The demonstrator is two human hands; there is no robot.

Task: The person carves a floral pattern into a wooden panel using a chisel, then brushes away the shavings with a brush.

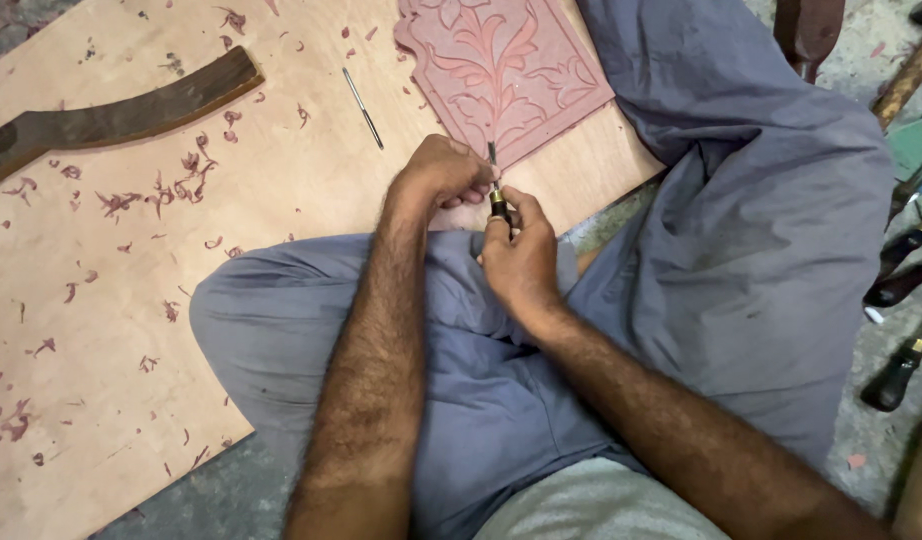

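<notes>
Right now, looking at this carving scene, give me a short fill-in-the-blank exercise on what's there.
1. Both hands grip one carving ____ at the edge of the carved panel.
2. The panel's relief shows a ____ pattern.
3. The left hand and right hand work above the plywood board, which is strewn with reddish wood ____.
4. The curved dark wooden piece lies to the panel's ____.

Missing: chisel; leaf; shavings; left

dark curved plank, thin rod, scattered shavings.
</notes>
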